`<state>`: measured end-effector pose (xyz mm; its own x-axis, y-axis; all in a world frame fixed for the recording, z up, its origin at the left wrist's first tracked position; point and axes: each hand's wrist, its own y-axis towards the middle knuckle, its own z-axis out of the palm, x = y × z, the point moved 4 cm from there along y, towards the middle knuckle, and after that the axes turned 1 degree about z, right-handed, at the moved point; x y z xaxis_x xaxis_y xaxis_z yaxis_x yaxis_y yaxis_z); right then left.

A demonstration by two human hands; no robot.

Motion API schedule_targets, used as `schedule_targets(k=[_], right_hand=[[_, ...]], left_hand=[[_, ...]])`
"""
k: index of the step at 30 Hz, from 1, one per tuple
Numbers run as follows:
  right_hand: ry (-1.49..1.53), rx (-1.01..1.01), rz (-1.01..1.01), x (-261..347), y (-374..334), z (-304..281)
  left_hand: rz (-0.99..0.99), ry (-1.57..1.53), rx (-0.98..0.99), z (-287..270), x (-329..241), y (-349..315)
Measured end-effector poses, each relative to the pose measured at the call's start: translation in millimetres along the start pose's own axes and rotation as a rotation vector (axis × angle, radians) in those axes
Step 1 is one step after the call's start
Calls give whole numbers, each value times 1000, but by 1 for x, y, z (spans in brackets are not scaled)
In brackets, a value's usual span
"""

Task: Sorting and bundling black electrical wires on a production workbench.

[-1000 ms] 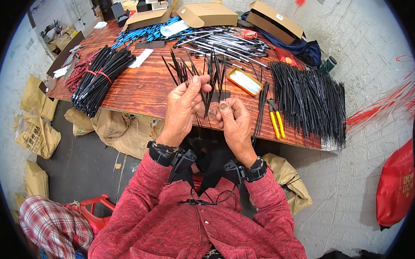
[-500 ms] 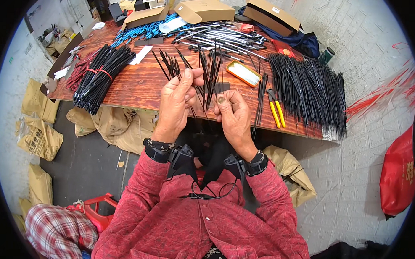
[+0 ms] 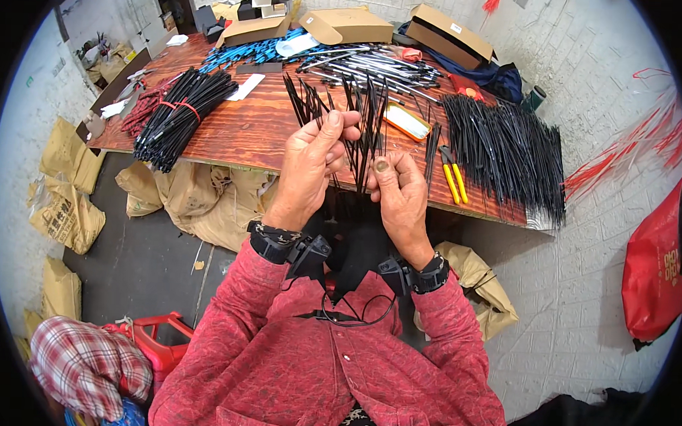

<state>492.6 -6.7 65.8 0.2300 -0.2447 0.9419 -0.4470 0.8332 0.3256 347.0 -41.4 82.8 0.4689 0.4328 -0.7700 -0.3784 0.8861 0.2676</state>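
A person in a red shirt is raising both hands above the wooden table's (image 3: 253,135) near edge, the left hand (image 3: 309,167) and right hand (image 3: 400,196) pinching a fanned bunch of black cable ties (image 3: 359,120); yellow-handled cutters (image 3: 453,179) and a loose heap of black ties (image 3: 508,151) are lying beyond

A wooden table (image 3: 246,131) is set on a dark floor (image 3: 140,262). White brick walls (image 3: 578,296) are seen around it.

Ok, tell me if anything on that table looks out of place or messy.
The loose black rods at the right overhang the table edge in a ragged heap, unlike the tied bundle at the left. The left hand and right hand hold a fanned bunch.
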Motion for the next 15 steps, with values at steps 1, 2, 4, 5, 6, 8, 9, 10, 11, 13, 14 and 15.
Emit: schedule_targets(k=[1, 2, 4, 5, 6, 8, 9, 10, 11, 13, 14, 15], right_hand=[[-2, -1, -1, 0, -1, 0], [-3, -2, -1, 1, -2, 0], [-11, -3, -5, 3, -4, 1], [-17, -4, -3, 4, -5, 1], [-24, -6, 0, 4, -6, 1], [-28, -1, -11, 7, -6, 3], [-32, 2, -18, 8, -6, 3], [-37, 3, -24, 8, -7, 4], [-39, 3, -24, 7, -7, 4], [-36, -19, -16, 2, -5, 2], [-34, -29, -11, 0, -4, 1], [-38, -31, -12, -1, -3, 2]], left_hand=[[0, -6, 6, 0, 0, -1], [0, -12, 11, 0, 1, -2], [4, -19, 20, 0, 1, -3], [2, -23, 24, 0, 0, -4], [0, -28, 27, 0, 0, -5], [0, -34, 32, 0, -2, -5], [1, -34, 28, -1, -3, -5], [1, -35, 24, -1, -3, -5], [0, -36, 19, -1, -2, -5], [-18, -53, 18, -2, 1, -4], [-36, -69, 17, -4, 3, -3], [-55, -84, 18, -5, 4, -2]])
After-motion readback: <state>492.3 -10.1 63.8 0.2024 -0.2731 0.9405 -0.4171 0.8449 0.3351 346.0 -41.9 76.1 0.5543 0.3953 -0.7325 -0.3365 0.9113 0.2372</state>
